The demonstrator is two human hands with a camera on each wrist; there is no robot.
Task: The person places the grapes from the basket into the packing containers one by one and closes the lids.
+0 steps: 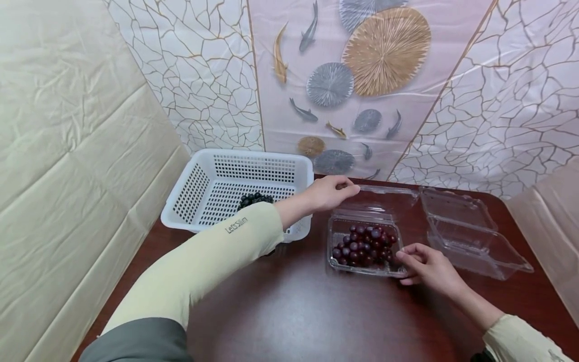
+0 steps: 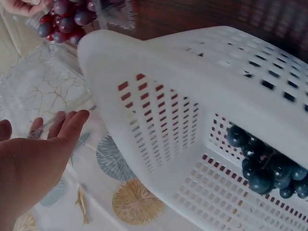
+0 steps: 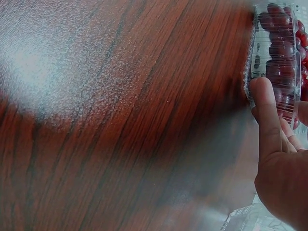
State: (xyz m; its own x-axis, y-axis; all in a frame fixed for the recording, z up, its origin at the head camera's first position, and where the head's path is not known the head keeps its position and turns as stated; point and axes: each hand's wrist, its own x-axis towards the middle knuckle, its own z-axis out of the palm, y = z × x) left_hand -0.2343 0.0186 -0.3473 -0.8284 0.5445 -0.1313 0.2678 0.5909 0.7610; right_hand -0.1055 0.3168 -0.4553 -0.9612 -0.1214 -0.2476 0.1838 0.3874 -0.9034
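A clear plastic clamshell container point(image 1: 357, 271) stands on the table with its lid point(image 1: 384, 200) raised at the back. Dark red grapes point(image 1: 367, 245) lie in its base; they also show in the left wrist view point(image 2: 67, 21) and through the container's side in the right wrist view point(image 3: 280, 53). My left hand point(image 1: 332, 192) holds the lid at its upper left corner, thumb and fingers about the edge. With thumb at the rim and fingers against the outer side, my right hand point(image 1: 427, 266) grips the base's front right corner.
A white perforated basket point(image 1: 181, 198) stands at the left, holding a bunch of black grapes point(image 1: 255, 199) partly hidden by my left sleeve. Another clear clamshell point(image 1: 475, 241) lies opened at the right. A patterned cloth wall point(image 1: 289, 136) rises behind the table.
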